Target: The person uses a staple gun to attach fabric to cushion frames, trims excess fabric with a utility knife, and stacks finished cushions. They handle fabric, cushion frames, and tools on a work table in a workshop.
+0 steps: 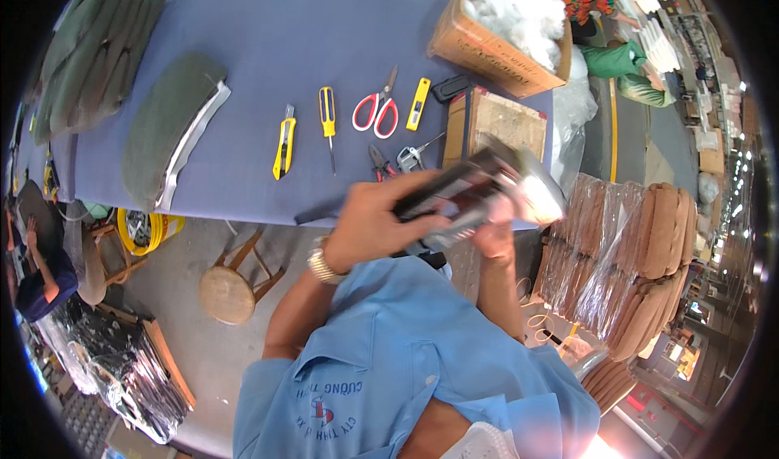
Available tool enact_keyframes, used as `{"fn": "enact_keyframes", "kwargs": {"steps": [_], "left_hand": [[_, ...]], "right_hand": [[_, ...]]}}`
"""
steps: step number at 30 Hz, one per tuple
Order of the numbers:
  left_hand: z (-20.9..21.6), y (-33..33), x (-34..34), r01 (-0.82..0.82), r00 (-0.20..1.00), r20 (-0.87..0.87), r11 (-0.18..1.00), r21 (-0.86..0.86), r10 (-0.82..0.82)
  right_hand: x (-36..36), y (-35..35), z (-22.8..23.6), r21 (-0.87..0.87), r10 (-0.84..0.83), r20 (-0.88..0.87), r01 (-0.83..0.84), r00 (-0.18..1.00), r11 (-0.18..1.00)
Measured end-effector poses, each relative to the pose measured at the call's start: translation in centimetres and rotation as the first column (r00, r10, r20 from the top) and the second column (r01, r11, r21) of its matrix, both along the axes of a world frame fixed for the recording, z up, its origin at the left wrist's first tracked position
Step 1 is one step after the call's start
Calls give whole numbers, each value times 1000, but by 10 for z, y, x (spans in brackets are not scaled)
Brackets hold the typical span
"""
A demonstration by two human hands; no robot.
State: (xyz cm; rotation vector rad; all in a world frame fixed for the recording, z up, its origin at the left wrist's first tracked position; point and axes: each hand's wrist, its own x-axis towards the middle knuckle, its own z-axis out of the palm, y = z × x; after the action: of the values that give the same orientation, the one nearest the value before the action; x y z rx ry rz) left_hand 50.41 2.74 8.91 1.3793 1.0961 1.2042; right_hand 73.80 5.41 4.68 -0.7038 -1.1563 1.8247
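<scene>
In front of my chest, above the table's near edge, I hold a black and silver object, smeared by motion, so its exact kind does not show. My left hand, with a gold watch at the wrist, is wrapped round its dark end. My right hand, blurred, grips its underside near the bright end. Just beyond the hands lie pliers and a grey metal tool. Farther back are a yellow cutter, a screwdriver, red-handled scissors and a yellow knife-like tool.
A curved dark green cushion cover lies left on the blue table, near stacked covers. Boxes stand right: one with white stuffing, one smaller. A stool and wrapped brown cushions flank me. Other people work nearby.
</scene>
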Motion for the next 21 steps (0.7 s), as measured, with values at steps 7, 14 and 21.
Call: {"fn": "enact_keyframes", "kwargs": {"steps": [7,14,21], "left_hand": [[-82,13,72,387,902,300,890,-240,-311],[-129,45,120,361,903,376,842,-400,-208],[-118,42,158,135,982,179,871,-473,-54]], "right_hand": [[97,-52,-29,-56,-419,-267,420,868,906],[192,-98,15,96,-737,460,797,495,596],[234,-104,-21,516,-436,857,466,-276,719]]}}
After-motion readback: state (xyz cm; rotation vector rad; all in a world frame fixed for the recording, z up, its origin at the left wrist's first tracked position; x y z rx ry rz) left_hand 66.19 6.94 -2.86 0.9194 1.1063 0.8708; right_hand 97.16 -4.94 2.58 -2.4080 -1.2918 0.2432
